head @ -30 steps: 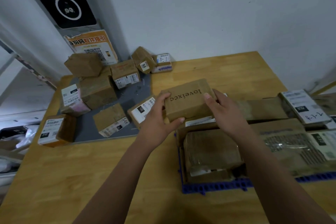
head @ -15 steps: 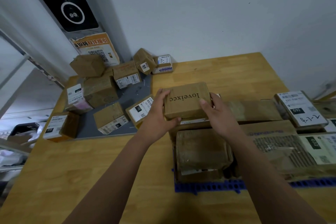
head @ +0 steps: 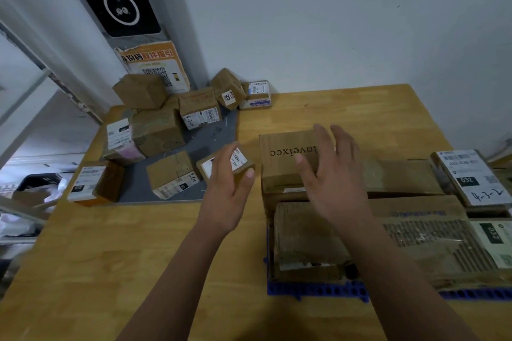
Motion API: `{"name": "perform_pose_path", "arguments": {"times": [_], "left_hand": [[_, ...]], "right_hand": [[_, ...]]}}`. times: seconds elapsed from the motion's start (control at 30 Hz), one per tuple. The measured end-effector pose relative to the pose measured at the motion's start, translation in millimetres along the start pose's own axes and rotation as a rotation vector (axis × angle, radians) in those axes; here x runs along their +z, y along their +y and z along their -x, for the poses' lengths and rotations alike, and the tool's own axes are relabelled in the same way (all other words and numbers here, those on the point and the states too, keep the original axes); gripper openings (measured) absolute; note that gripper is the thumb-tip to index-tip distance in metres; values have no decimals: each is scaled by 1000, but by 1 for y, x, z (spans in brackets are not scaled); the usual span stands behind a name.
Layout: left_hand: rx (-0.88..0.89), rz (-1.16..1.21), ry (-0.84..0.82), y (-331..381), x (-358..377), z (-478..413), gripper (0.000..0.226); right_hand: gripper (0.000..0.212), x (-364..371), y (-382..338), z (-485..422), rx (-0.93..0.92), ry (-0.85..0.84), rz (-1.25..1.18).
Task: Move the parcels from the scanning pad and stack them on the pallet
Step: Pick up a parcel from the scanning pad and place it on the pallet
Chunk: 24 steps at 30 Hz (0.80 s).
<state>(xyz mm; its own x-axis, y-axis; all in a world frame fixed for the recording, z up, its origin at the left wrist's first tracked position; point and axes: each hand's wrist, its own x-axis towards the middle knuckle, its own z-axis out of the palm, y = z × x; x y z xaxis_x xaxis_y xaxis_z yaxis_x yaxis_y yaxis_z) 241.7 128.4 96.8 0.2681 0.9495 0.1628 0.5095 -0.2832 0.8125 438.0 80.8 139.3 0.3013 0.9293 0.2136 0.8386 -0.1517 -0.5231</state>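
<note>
Change since 0.5 s ago: both hands gripped the "loveixcc" box (head: pixel 282 158) then, and both have let go of it now.
- "loveixcc" box: lies flat on top of the parcels at the pallet's far left corner, print upward.
- Right hand (head: pixel 335 177): released, fingers straight and spread, above the box's right part. Whether the thumb touches the cardboard cannot be told.
- Left hand (head: pixel 230 191): released, fingers loosely bent, holding nothing. It has moved off the box's left side and is now in front of a small labelled parcel (head: pixel 239 158) at the pad's near right corner.

Blue pallet (head: pixel 313 291):
- a brown box (head: pixel 304 238) at the near left;
- a long box (head: pixel 399 174) to the right of the "loveixcc" box;
- a wide flat parcel (head: pixel 432 243) with a "032" label;
- a white-labelled parcel (head: pixel 471 177) marked "032" with handwritten numbers, at the far right.

Grey scanning pad (head: pixel 216 133):
- a large brown box (head: pixel 158 130);
- a parcel with a handwritten label (head: pixel 171 174);
- several more cartons toward the wall;
- one white-labelled parcel (head: pixel 94 183) overhangs the pad's left edge.

Pad and pallet both lie on the wooden table (head: pixel 138 257), the pad to the left of the pallet. An orange QR-code poster (head: pixel 158 66) leans on the wall behind the pad.
</note>
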Motion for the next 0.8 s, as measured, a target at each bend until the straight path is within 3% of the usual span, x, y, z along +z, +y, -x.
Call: {"name": "perform_pose_path", "arguments": {"times": [0.07,0.2,0.4,0.8], "left_hand": [[1,-12,44,-2,-6,0,53],[-14,-86,99,-19,-23,-4,61],[-151,-144,166,-70,-70,-7,57],[-306,-406,99,-215,-151,-5,58]], "right_hand": [[62,5,-15,1,-37,8,35],[57,18,-45,-1,-59,-15,50],[51,57,-108,-3,-188,-54,26],[64,201,-193,-22,-116,-421,144]]}}
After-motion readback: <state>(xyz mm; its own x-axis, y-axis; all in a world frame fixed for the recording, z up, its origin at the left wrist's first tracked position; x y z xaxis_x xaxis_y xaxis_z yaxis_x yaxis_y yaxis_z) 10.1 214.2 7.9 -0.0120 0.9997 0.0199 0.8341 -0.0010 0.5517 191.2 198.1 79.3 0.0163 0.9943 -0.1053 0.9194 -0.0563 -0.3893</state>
